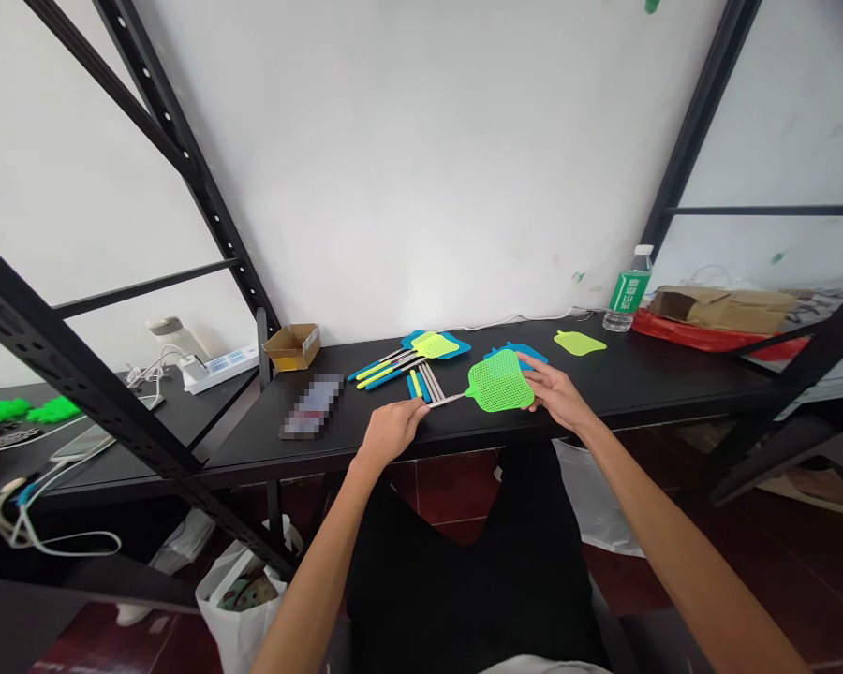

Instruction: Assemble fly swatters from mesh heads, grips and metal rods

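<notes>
A green fly swatter [500,382] with a perforated head is held between my two hands, above the front edge of the black table. My left hand [397,426] is closed on the end of its thin metal rod. My right hand [556,393] grips the right edge of the green head. Just beyond my left hand lie several bare metal rods with blue and yellow grips [417,384]. Farther back is a pile of fly swatters [430,346] with blue and yellow heads. Loose blue heads [526,352] lie partly hidden behind the green one, and a yellow-green head [580,343] is to their right.
A small cardboard box [292,346] and a blurred phone-like rectangle [313,406] are on the left of the table. A water bottle [628,292] stands at the back right, near a red bag [709,339]. Black metal posts [183,150] rise at both sides.
</notes>
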Tool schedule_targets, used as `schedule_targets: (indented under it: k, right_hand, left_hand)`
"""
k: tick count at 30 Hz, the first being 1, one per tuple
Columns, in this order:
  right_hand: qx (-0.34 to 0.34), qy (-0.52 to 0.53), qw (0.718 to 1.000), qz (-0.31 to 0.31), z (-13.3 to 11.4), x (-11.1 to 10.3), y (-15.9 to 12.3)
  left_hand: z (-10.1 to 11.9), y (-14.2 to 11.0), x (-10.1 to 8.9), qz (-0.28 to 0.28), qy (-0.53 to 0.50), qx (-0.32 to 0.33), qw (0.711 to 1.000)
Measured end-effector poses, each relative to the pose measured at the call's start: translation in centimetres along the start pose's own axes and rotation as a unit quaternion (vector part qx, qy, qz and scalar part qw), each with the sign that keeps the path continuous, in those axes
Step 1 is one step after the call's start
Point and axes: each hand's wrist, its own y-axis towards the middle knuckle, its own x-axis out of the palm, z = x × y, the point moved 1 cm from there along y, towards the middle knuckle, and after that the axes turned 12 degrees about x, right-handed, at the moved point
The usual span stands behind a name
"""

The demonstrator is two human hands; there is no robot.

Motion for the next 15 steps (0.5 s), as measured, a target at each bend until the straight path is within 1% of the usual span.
schedule_targets:
  k: [4,8,12,15]
  right_hand:
    - [-0.042,0.008,0.999,0.009,0.3,0.1,0.2]
    - [-0.092,-0.013,0.995,0.038,1.0,-0.1,0.7]
    - [-0.072,-0.043,0.996,0.026,1.6,-0.5,1.1]
    - [-0.083,-0.077,0.993,0.043,1.8,-0.7,1.1]
  left_hand:
    - [0.0,0.0,0.1,0.001,-0.002,0.000,1.000]
    - [-0.1,0.0,0.1,-0.003,-0.004,-0.001,1.000]
    - [-0.1,0.0,0.0,0.002,-0.007,0.002,1.000]
    - [-0.1,0.0,0.0,0.001,-0.013,0.005,1.000]
